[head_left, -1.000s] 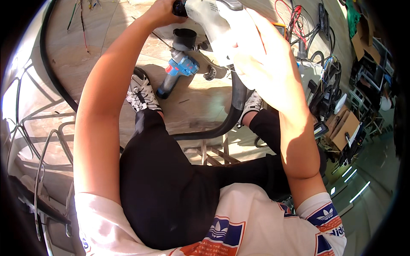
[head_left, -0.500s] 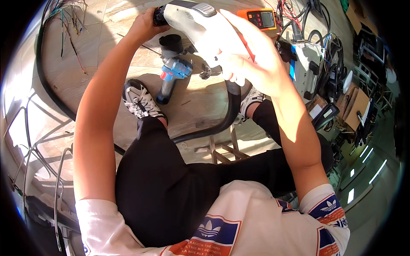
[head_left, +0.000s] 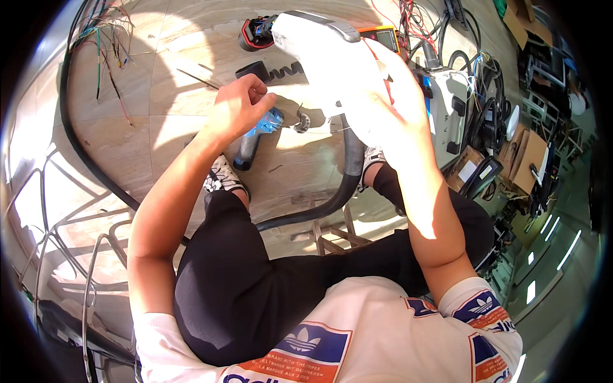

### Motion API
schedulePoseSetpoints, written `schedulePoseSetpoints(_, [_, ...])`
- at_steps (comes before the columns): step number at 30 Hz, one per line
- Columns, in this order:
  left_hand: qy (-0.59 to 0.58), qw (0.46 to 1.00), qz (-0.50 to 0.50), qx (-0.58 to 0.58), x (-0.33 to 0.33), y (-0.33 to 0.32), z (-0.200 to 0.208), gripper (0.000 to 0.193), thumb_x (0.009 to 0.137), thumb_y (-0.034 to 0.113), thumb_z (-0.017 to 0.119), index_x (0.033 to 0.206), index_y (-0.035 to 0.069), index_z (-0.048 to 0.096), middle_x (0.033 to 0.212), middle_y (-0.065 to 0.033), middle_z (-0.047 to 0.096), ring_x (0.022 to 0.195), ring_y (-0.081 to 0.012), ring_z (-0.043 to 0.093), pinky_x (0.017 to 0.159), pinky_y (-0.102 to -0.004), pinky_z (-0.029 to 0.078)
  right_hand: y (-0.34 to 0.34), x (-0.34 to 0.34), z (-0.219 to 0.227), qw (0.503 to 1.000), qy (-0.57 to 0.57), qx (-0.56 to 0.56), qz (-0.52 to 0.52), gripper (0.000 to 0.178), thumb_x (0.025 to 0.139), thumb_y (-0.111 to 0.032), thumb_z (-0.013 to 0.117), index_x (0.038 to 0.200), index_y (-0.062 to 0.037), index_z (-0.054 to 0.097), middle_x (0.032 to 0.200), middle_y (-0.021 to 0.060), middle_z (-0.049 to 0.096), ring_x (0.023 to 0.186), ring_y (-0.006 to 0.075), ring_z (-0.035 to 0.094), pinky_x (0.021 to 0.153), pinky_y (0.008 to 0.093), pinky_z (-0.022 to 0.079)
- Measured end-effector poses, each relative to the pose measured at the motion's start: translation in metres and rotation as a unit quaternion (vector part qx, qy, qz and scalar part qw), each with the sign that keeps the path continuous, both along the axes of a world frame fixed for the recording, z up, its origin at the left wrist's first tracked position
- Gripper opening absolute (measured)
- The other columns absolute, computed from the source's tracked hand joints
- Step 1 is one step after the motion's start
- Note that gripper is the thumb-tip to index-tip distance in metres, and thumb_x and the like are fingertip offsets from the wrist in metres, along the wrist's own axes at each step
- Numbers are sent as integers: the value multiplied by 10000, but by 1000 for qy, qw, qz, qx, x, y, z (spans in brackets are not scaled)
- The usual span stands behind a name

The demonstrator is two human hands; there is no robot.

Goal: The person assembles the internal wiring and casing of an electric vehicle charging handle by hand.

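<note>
My right hand (head_left: 383,118) is wrapped round the grip of a white charging gun (head_left: 310,48), washed out by bright sun. The gun's black head (head_left: 257,33) with a red ring points to the left. My left hand (head_left: 239,108) is off the gun, fingers loosely curled, thumb apart, nothing seen in it. It hovers over a blue and black cordless drill (head_left: 248,152) on the floor and hides part of it. Just beyond this hand lies a black round cap (head_left: 253,69) with a coiled cord (head_left: 285,70).
A thick black cable (head_left: 306,216) curves round my feet. An orange multimeter (head_left: 383,39) lies partly hidden behind the gun. At right stand a grey box (head_left: 449,112) with wires and an open cardboard box (head_left: 529,159). Loose coloured wires (head_left: 112,48) lie far left; metal frames (head_left: 45,210) stand nearer.
My left hand has let go of the gun's head and come down and right to above the drill. The gun has shifted slightly right, and the coiled cord now shows.
</note>
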State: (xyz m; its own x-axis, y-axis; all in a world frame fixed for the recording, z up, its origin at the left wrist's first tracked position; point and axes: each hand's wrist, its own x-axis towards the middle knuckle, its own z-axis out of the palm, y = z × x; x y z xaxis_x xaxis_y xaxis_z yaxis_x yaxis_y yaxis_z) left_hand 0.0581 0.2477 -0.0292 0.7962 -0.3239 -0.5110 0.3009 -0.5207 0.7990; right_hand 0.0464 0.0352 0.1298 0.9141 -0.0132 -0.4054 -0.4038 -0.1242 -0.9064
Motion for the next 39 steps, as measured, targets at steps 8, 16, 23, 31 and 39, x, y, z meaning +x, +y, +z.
schedulePoseSetpoints(8, [-56,981,96,159,-1,-14,-76,1093,701,635,792,1400,-97,382,1264,-328,539,1206,-412,552,966,-440,499,0,-12,16,999,-29,-24,21,645,912,-80,640,1488,-26,355,1013,105,688,652,56,564,516,204,426])
schedulePoseSetpoints(16, [46,996,51,-52,12,-19,-123,1237,661,608,846,1483,-112,266,1282,-313,569,1147,-362,617,940,-409,518,1,-37,38,999,-14,33,28,681,942,-63,605,1529,-54,258,992,109,646,585,72,526,491,232,419])
schedulePoseSetpoints(23, [346,813,126,-451,7,-12,-117,1188,754,382,874,1550,-36,98,1429,-241,453,1123,-291,613,869,-422,565,-1,-72,63,999,-33,-7,-6,800,924,-221,681,1549,-85,200,792,118,594,458,89,490,393,220,416])
schedulePoseSetpoints(31, [-99,921,337,-170,4,16,-81,773,613,215,909,1230,-35,516,1082,-141,635,1012,-244,621,930,-354,494,-30,-89,66,997,-56,42,31,777,941,-195,672,1554,-108,204,878,156,620,485,105,535,408,228,441])
schedulePoseSetpoints(39, [-277,905,322,-21,10,40,-59,773,616,130,865,1265,23,458,1161,-214,590,1078,-406,598,919,-433,505,-44,-95,60,996,-58,70,22,761,942,-143,649,1560,-122,206,891,177,621,483,129,551,406,238,449])
